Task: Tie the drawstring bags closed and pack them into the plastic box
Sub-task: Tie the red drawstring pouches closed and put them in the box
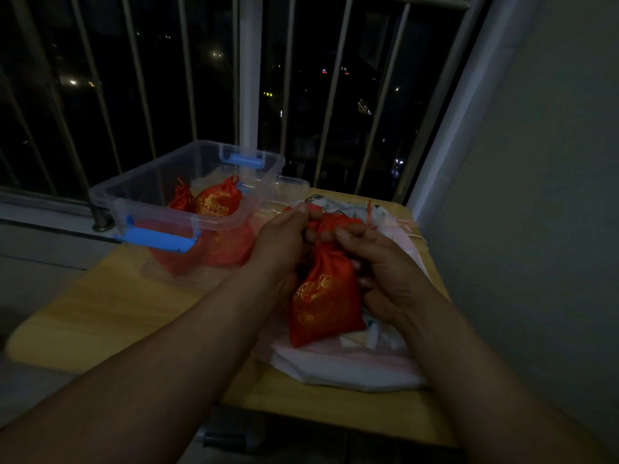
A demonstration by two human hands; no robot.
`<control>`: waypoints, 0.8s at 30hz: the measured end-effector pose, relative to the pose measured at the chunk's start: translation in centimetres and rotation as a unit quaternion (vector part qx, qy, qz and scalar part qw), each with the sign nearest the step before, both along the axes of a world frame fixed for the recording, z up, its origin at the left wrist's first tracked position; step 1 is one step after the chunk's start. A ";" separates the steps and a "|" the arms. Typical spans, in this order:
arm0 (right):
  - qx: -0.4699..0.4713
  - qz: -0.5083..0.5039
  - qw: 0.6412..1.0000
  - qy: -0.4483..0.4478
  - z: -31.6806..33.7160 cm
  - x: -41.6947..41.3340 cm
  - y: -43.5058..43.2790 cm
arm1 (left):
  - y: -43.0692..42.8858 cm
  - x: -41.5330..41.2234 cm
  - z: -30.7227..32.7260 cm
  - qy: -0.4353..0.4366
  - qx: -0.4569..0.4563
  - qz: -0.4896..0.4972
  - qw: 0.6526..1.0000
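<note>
Pinching red bag (321, 303) at its neck: left hand (284, 236), right hand (382, 272), right of plastic box (150, 182).

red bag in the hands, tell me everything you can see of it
The red satin-like drawstring bag with gold floral print looks stuffed and plump, its neck gathered tight. It hangs roughly upright, its bottom over a pile of pale cloth on the wooden table. The left hand and right hand both pinch the gathered neck, the right also lying along its side.
</note>
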State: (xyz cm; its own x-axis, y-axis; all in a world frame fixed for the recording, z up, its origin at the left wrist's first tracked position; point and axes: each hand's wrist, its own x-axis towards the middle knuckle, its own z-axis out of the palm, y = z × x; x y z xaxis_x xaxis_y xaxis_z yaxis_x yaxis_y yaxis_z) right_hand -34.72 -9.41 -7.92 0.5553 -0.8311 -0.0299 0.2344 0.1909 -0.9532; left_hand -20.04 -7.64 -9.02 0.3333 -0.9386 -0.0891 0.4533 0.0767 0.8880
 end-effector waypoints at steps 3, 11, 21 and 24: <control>0.027 -0.017 0.999 0.038 -0.2 0.2 -0.4 | 0.2 0.6 0.7 -0.013 0.000 0.015 1.000; -0.004 -0.020 0.988 0.155 -0.1 0.7 -0.6 | 1.0 1.0 3.1 -0.135 -0.081 -0.054 0.986; -0.174 -0.003 0.960 0.218 -0.3 0.5 -0.6 | 0.6 -0.6 3.2 -0.171 -0.093 -0.120 0.974; -0.176 -0.011 0.960 0.219 -0.8 0.7 -0.8 | 0.8 -0.2 3.2 -0.221 -0.091 -0.133 0.962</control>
